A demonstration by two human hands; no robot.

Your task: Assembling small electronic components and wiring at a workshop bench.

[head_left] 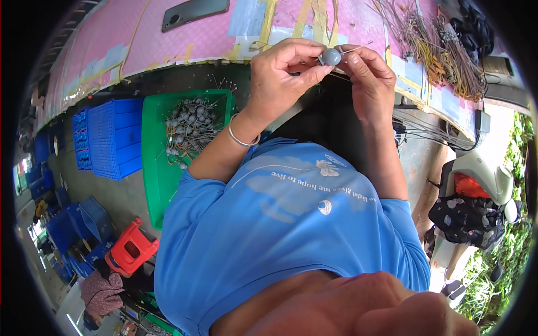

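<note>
Both of my hands meet at the near edge of a pink work table (185,39). My left hand (280,70) pinches a small round grey part (330,56) with thin wire leads between thumb and fingers. My right hand (364,73) holds the same grey part from the other side, fingertips on its wire lead. A silver bangle (242,140) sits on my left wrist. Below my left forearm, a green tray (154,162) on the floor holds a heap of several similar grey parts with wires (188,129).
A dark phone (193,12) lies on the table. Bundles of wires (431,45) lie at the table's right. Blue crates (115,137) stand left of the tray, with a red stool (131,246) nearer. A scooter (476,190) stands at right. Another person (101,294) crouches at lower left.
</note>
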